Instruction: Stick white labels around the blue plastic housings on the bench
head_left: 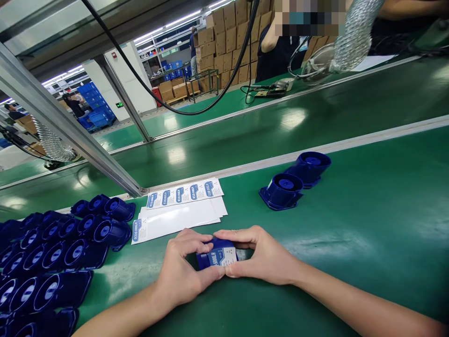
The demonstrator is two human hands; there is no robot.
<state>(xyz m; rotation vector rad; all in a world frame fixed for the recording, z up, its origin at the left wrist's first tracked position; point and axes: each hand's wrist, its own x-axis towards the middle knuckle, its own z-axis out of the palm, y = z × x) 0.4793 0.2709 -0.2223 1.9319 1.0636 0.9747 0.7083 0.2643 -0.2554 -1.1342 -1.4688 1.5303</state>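
Note:
Between my two hands, low in the middle of the head view, is a dark blue plastic housing (204,260) turned on its side. A blue and white printed label (228,256) lies on its face. My left hand (187,264) grips the left part, thumb along the lower edge and fingers on top. From the other side, my right hand (261,257) holds it, its thumb tip meeting the left thumb at the label's lower edge. Just beyond my hands lie label sheets (182,216); the back one carries several blue and white labels, while a front sheet is mostly bare.
Rows of blue housings (77,252) fill the bench's left side. Two more housings (286,189) stand at the right. A metal post (87,140) rises at the left, and a black cable (182,112) hangs across. Beyond the conveyor (217,145), a person (280,51) works near a foil duct (354,37).

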